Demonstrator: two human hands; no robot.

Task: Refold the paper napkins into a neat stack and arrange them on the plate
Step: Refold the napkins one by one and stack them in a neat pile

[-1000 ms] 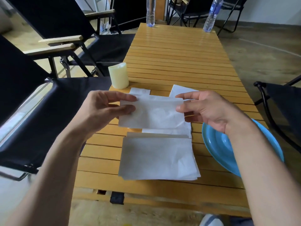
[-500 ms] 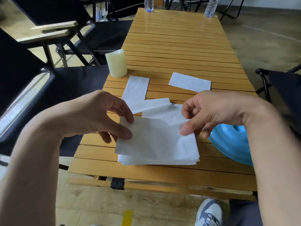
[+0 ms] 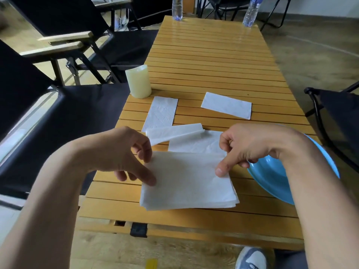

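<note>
Folded napkin (image 3: 184, 177) was held up in the air between both hands a second ago; it has since come down and now lies flat on top of the napkin stack (image 3: 190, 205), roughly squared to it. So one more napkin is refolded and stacked; judging by what lies loose, several are left and nothing is on the blue plate (image 3: 272, 181) yet. Left hand (image 3: 124, 158): thumb on the napkin's left edge, other fingers curled beside it. Right hand (image 3: 250, 146): thumb on the right edge, fingers curled just past it. Cannot tell whether either hand pinches the sheet or only presses it. The stack sits near the front edge of the desk (image 3: 213, 65), just beside the plate, which is at the front right edge. The stack is white and thin, with layers slightly fanned at its front edge and light creases on top. Still loose: a flat sheet (image 3: 196, 142) tucked behind the stack, a half-open napkin (image 3: 174, 133) beyond it, a narrow strip (image 3: 162, 113) near the left edge, and a folded rectangle (image 3: 226, 105) further back towards the right edge.
</note>
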